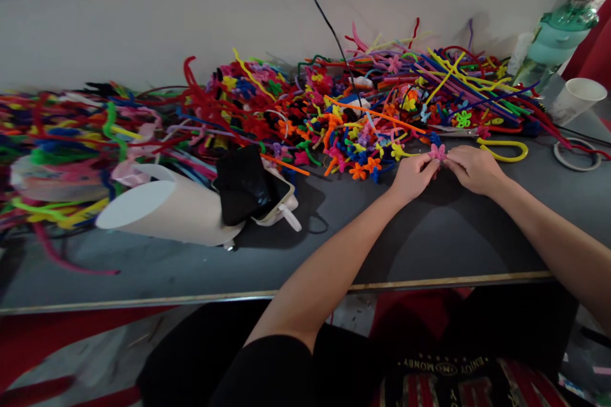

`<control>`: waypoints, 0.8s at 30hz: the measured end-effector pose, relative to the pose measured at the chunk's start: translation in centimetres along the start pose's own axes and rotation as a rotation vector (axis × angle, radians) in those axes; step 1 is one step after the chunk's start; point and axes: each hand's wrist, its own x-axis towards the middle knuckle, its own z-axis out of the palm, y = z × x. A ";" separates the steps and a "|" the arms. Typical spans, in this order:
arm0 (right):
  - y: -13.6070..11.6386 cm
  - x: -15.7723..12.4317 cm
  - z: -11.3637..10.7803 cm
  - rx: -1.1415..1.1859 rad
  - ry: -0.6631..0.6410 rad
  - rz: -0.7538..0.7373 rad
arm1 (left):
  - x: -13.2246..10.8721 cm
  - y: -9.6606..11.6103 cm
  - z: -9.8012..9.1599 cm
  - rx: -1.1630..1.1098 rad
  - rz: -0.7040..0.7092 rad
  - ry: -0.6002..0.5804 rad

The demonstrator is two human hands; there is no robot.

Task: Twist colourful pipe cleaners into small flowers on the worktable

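A small pink pipe-cleaner flower is pinched between both my hands on the grey table. My left hand grips it from the left with closed fingers. From the right, my right hand pinches the same flower. Just behind them lies a heap of finished little flowers in orange, yellow, blue and pink. A huge pile of loose coloured pipe cleaners stretches along the wall.
A white roll lies on its side at left, with a black phone on a white holder beside it. A yellow bent pipe cleaner, tape ring, paper cup and green bottle sit at right. A black cable hangs down.
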 end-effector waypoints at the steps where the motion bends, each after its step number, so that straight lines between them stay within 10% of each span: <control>1: 0.0 0.0 -0.1 -0.001 -0.002 -0.004 | 0.0 0.0 0.0 0.004 -0.004 -0.001; 15: 0.1 0.1 0.0 0.263 0.044 0.048 | -0.2 0.5 0.0 -0.029 -0.013 -0.032; 24: 0.0 0.3 -0.2 0.578 0.075 0.167 | -1.1 1.3 -0.1 0.669 0.231 -0.058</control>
